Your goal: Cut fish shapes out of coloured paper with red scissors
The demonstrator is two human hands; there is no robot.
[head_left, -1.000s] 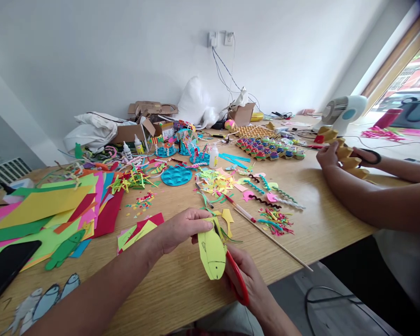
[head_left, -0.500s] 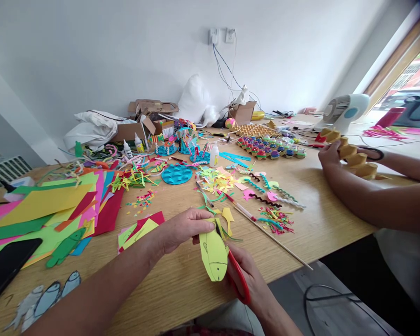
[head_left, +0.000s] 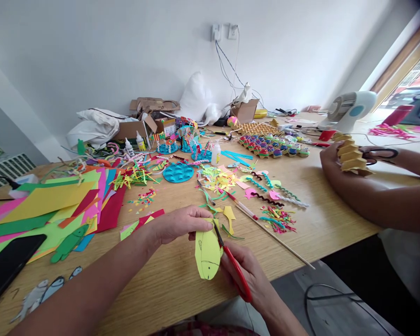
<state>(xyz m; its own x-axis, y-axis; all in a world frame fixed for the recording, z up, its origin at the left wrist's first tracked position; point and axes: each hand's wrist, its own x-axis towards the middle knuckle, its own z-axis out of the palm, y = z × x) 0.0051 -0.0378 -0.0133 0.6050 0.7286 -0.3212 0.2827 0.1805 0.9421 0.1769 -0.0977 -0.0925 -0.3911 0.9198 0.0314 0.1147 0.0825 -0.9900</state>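
Observation:
My left hand (head_left: 192,221) pinches the far end of a yellow paper fish (head_left: 209,256), which has a black-drawn outline, an eye and a gill line. Its head end points toward me. In my right hand (head_left: 247,270) are red-handled scissors (head_left: 238,273), their dark blades lying along the fish's right edge, close to my left fingertips. My right fingers are partly hidden behind the handles. Beyond my hands lie a yellow paper offcut (head_left: 228,218) and a thin green strip (head_left: 232,233).
Coloured paper sheets (head_left: 45,200), a black phone (head_left: 14,266) and a green paper fish (head_left: 70,242) lie at left. A long wooden stick (head_left: 276,237) crosses the table at right. Another person's hands hold a piece of egg carton (head_left: 352,156) and black-handled scissors (head_left: 381,153).
The scissors have swung out to the fish's right, showing more blade, and the fish has shifted slightly left. The other person's egg carton piece has turned. The view has shifted a little.

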